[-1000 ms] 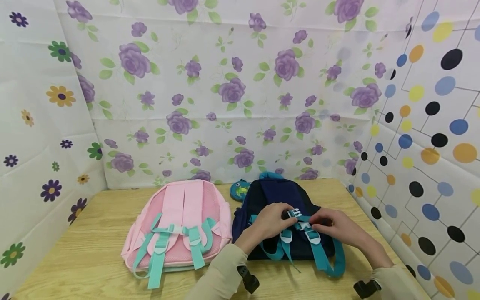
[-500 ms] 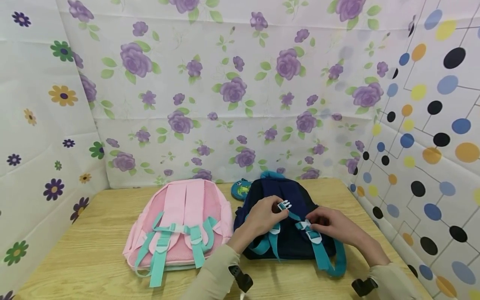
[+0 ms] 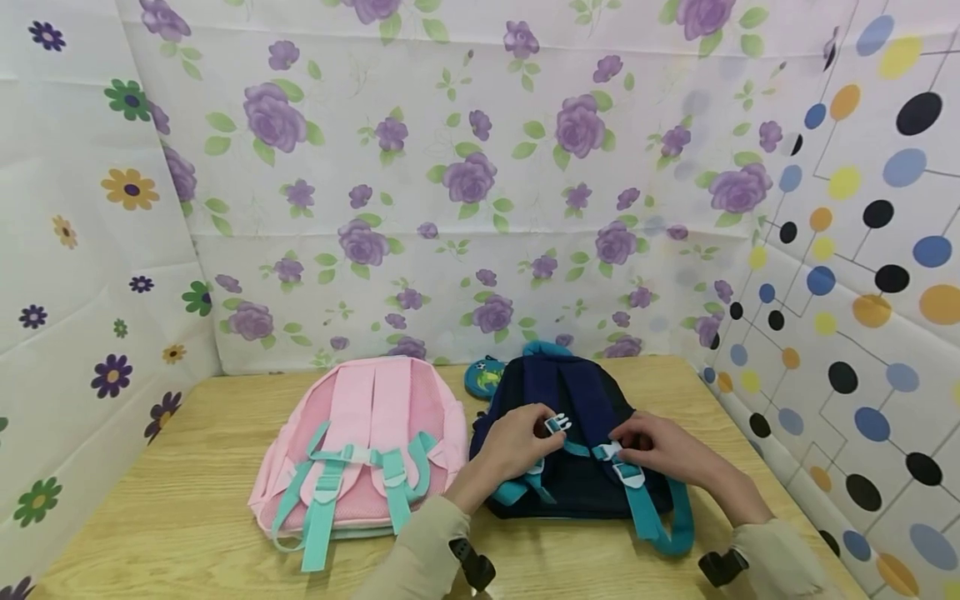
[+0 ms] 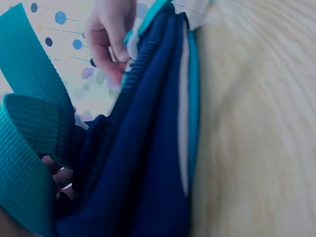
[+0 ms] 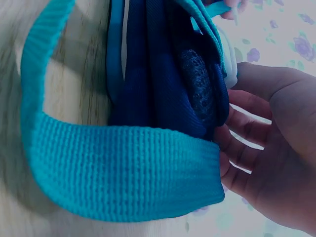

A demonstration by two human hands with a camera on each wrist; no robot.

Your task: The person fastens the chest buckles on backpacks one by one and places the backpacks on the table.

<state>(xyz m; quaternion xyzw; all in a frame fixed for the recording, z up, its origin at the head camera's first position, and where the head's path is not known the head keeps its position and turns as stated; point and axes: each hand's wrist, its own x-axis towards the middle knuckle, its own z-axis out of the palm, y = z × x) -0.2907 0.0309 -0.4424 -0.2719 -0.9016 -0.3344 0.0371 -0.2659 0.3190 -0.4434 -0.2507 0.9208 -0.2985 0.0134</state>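
A navy backpack (image 3: pixel 577 492) with teal straps lies on the table, its strap side up. Near its middle, my left hand (image 3: pixel 517 440) pinches a white pronged buckle half (image 3: pixel 558 423), the prongs pointing right. On the right-hand strap, my right hand (image 3: pixel 667 448) holds the white socket half of the buckle (image 3: pixel 609 451) between thumb and fingers. The two halves are apart, with navy fabric between them. In the right wrist view, a wide teal strap loop (image 5: pixel 128 173) hangs beside my right hand. Teal webbing (image 4: pixel 34 64) covers most of my left fingers in the left wrist view.
To the left lies a pink backpack (image 3: pixel 352 417) with mint straps, its chest buckle (image 3: pixel 362 456) joined. A round teal pouch (image 3: pixel 483 377) with a printed picture sits behind the navy backpack. Patterned cloth walls surround the wooden table (image 3: pixel 172 483).
My left hand has drawn the pronged half to the left, away from the socket half, rising first and then lowering. My right hand stays almost in place.
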